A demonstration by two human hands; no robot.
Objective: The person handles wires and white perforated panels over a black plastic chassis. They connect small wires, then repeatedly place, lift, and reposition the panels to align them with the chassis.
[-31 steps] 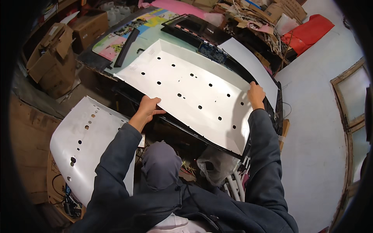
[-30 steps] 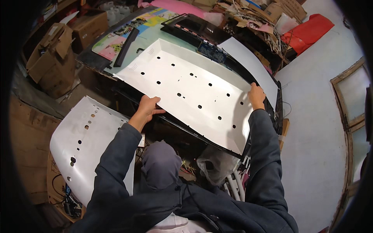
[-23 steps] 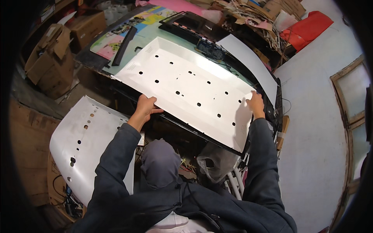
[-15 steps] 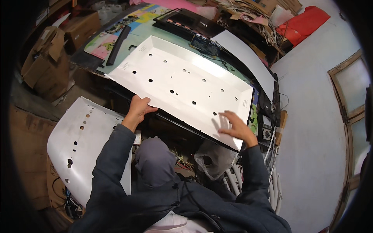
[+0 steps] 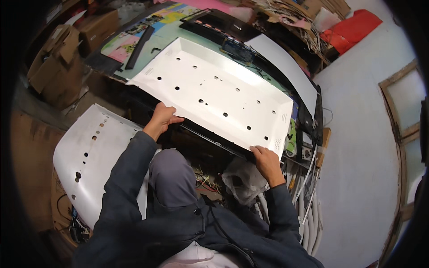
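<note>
A large white reflector sheet (image 5: pixel 214 98), with sloped sides and several round holes, lies over the work table and tilts down to the right. My left hand (image 5: pixel 164 119) is closed on its near edge, left of the middle, thumb on top. Toward the right corner, my right hand (image 5: pixel 267 163) pinches the same near edge, with part of its fingers hidden underneath. A dark frame (image 5: pixel 205 136) shows just below that edge. To my left stands a second white holed sheet (image 5: pixel 107 165), apart from both hands and partly behind my left sleeve.
On the table are a dark bar (image 5: pixel 139 47), a circuit board (image 5: pixel 237 51) and a white panel (image 5: pixel 283 58) at the back right. A meter (image 5: pixel 307 145) sits by the right corner. Cardboard boxes (image 5: pixel 53 67), a plastic bag (image 5: pixel 243 181) and white tubes (image 5: pixel 313 219) surround me.
My right hand, spread above the sheet before, has come down and closed on its near edge. The left hand keeps its hold. The view has shifted slightly.
</note>
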